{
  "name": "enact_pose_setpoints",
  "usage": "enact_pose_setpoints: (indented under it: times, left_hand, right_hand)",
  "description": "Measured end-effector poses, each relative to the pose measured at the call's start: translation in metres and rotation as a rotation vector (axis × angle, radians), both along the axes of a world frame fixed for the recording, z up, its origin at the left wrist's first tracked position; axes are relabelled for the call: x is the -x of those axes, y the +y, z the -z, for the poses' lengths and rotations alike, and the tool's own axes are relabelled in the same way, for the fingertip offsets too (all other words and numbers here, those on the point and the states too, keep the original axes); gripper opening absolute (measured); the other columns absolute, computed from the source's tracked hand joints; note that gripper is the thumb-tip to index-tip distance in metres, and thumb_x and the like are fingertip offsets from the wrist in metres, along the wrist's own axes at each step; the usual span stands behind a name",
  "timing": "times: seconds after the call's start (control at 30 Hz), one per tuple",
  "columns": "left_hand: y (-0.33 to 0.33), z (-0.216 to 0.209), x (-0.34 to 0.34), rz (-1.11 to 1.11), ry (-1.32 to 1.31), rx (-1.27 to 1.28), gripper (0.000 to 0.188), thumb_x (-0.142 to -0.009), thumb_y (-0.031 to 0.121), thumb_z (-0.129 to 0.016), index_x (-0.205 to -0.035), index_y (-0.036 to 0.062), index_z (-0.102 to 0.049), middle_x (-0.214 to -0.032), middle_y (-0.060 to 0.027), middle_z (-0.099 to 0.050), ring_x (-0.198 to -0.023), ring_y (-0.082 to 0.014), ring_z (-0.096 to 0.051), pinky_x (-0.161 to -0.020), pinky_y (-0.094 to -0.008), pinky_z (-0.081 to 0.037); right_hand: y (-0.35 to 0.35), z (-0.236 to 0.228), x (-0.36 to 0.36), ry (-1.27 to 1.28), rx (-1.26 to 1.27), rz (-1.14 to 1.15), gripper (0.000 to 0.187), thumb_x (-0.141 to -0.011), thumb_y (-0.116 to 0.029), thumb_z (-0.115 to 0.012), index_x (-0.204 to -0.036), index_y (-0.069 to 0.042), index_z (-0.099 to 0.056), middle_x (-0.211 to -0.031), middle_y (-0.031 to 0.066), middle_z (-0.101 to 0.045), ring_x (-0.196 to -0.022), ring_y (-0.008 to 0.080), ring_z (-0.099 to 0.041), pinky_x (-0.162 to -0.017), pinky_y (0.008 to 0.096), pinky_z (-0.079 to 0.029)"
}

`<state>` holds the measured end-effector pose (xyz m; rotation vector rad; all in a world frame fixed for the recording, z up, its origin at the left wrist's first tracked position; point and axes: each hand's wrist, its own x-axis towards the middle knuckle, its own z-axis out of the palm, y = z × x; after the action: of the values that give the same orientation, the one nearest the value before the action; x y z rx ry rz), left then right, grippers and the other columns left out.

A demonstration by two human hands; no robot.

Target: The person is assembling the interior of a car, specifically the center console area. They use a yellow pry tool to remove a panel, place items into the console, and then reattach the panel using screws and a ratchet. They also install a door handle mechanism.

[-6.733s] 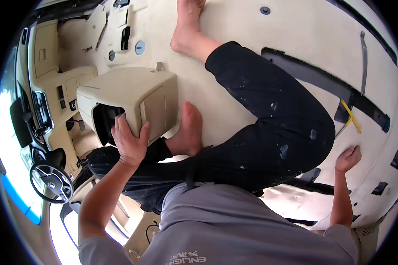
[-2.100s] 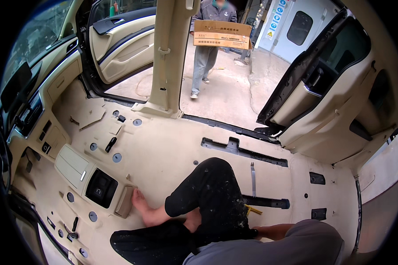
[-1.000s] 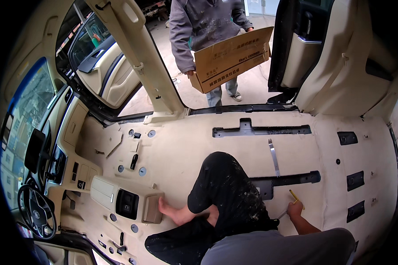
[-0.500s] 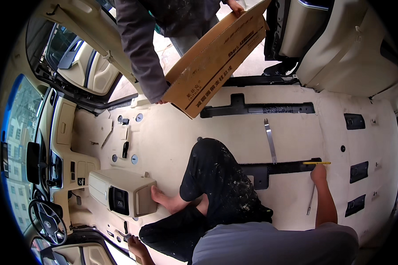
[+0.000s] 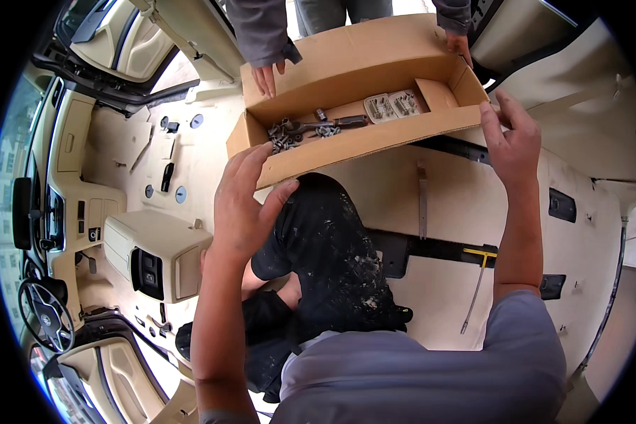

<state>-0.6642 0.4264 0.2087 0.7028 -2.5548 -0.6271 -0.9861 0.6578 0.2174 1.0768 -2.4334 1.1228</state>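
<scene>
An open cardboard box (image 5: 374, 145) hangs over the car floor in front of me, its inside facing up. My left hand (image 5: 244, 198) has its fingers over the near left corner, thumb lower on the near wall. At the near right corner, my right hand (image 5: 512, 138) grips the edge. Inside lie loose bolts (image 5: 283, 138), a ratchet wrench (image 5: 325, 124), a socket (image 5: 321, 114) and a pale two-part tray (image 5: 392, 106) of small hardware. Across from me, a co-worker's one hand (image 5: 265, 79) touches the far flap and the other hand (image 5: 459, 46) the far right end.
A yellow T-handle wrench (image 5: 480, 253) rests on the beige floor near my right arm. Beyond it are a flat metal bar (image 5: 422, 201) and a black floor rail (image 5: 431, 249). The beige centre console (image 5: 159, 244) stands left of my bent leg, the steering wheel (image 5: 46, 316) farther left.
The box has come down and tipped level, showing its contents. My right hand has left the yellow T-handle wrench on the floor. Both my hands have risen to the box.
</scene>
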Motion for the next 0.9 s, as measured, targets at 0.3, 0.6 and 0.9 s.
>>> enact_pose_setpoints:
  times: [0.3,0.6,0.9]
  left_hand:
    - [-0.049,0.055,0.066,0.278,-0.547,-0.354,0.1,-0.066,0.054,-0.092,-0.14,-0.0031,-0.056,-0.143,-0.0232,-0.059,-0.134,-0.0398,-0.055,-0.114,-0.0431,-0.044]
    - [-0.043,0.075,0.063,0.38,-0.5,-0.214,0.098,-0.066,0.05,-0.09,-0.141,-0.0022,-0.055,-0.152,-0.0307,-0.048,-0.145,-0.0456,-0.042,-0.121,-0.0478,-0.035]
    - [-0.02,0.097,0.066,0.341,-0.521,-0.118,0.099,-0.062,0.042,-0.094,-0.141,-0.0018,-0.052,-0.155,-0.034,-0.039,-0.145,-0.0506,-0.039,-0.121,-0.0537,-0.033]
  right_hand:
    - [-0.044,0.076,0.154,-0.395,-0.972,-0.579,0.123,-0.07,-0.067,-0.085,-0.154,0.009,-0.037,-0.156,0.0301,-0.043,-0.149,0.0407,-0.038,-0.125,0.0407,-0.03]
    - [-0.042,0.114,0.14,-0.239,-1.015,-0.52,0.082,-0.095,-0.06,-0.062,-0.145,0.004,-0.053,-0.147,0.0259,-0.055,-0.14,0.0407,-0.047,-0.118,0.0458,-0.036]
    - [-0.035,0.142,0.144,-0.088,-0.819,-0.439,0.057,-0.099,-0.045,-0.063,-0.124,0.006,-0.066,-0.121,0.025,-0.069,-0.114,0.0408,-0.064,-0.103,0.0465,-0.046]
